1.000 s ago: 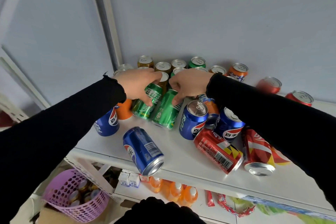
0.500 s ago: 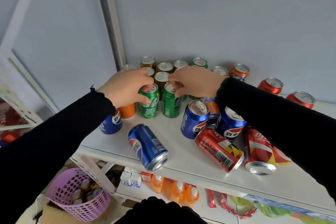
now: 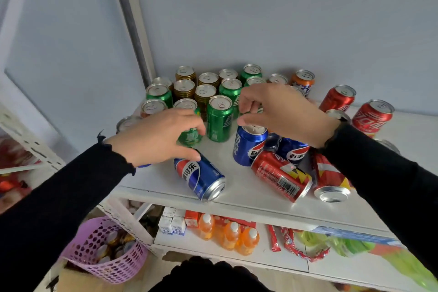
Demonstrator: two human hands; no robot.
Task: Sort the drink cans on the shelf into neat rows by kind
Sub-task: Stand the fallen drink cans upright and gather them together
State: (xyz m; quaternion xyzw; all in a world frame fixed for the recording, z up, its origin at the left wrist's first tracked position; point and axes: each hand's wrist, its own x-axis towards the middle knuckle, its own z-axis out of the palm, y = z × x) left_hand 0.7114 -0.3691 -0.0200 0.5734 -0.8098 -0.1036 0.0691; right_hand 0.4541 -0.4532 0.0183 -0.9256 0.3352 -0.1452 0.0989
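Two green cans stand upright side by side on the white shelf (image 3: 248,199), in the gap between the two hands. The nearer one to the left hand (image 3: 156,137), a green can (image 3: 189,136), is half hidden behind that hand's fingers; the fingers are curled toward it, but whether they touch or grip it cannot be told. The other green can (image 3: 219,118) stands free just beyond the left fingertips.

The right hand (image 3: 282,114) hovers with fingers bent and thumb drawn in, its thumb tip just above the lid of an upright blue Pepsi can (image 3: 247,147); whether it pinches anything cannot be told.

Beyond both hands, against the wall, stands a cluster of upright cans: gold cans (image 3: 205,96) in the middle, more green ones among them, and an orange can (image 3: 303,80) past the right hand. Under the left hand's fingertips a blue Pepsi can (image 3: 201,178) lies on its side, base toward the shelf edge. Below the right wrist a red can (image 3: 282,176) lies on its side, with another fallen red can (image 3: 329,182) just beside it. Two red cans (image 3: 337,99) stand upright beyond the right wrist.

Below the shelf, a lower shelf carries orange bottles (image 3: 231,236), and a purple basket (image 3: 104,251) sits under the left forearm.
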